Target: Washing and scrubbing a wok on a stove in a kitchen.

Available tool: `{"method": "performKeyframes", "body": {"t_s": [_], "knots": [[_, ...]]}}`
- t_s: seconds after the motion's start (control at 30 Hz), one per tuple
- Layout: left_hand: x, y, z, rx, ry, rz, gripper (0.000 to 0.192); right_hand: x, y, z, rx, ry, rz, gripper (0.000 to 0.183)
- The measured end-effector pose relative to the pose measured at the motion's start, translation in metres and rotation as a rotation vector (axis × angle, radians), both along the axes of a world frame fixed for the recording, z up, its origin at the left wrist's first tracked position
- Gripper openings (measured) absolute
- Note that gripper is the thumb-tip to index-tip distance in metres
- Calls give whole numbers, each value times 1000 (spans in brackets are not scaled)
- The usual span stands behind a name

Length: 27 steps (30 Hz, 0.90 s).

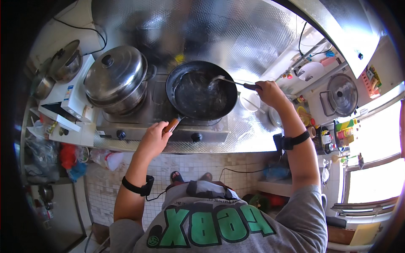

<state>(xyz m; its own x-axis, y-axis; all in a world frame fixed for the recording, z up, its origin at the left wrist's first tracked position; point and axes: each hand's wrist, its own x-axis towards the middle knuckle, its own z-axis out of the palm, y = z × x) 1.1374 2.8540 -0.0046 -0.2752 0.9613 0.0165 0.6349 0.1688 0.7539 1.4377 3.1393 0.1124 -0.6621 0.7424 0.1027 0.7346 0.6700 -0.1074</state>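
Observation:
A dark frying pan (pixel 202 95) sits over the right side of a steel gas stove (pixel 161 129). My left hand (pixel 155 137) grips the pan's wooden handle (pixel 171 125). In my right hand (pixel 272 95) is the dark handle of a metal ladle or spatula (pixel 232 81), whose head rests inside the pan near its right wall. A thin, shiny film, perhaps liquid, covers the pan's bottom; what it is I cannot tell. Just right of the pan stands a white bowl (pixel 250 101) with a pale utensil across it, below my right wrist.
A large lidded steel pot (pixel 115 77) occupies the stove's left side. Beyond it, smaller pots (pixel 66 61) top a white appliance (pixel 77 95). Patterned metal sheeting (pixel 227 28) lines the back wall. A glass lid (pixel 341 95) and sauce bottles (pixel 346 132) are at the right.

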Motion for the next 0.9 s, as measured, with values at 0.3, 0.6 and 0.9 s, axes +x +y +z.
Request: {"method": "performKeyframes", "body": {"t_s": [0.3,0.6,0.9], "knots": [[0,-2,-3,28,15,12,34,17,-17,27,-199,-110,-43,21],[2,0,-1,6,155,2,34,14,8,-1,-36,-53,-5,19],[19,-2,9,-110,354,84,36,4,29,-26,45,60,42,19]]}}
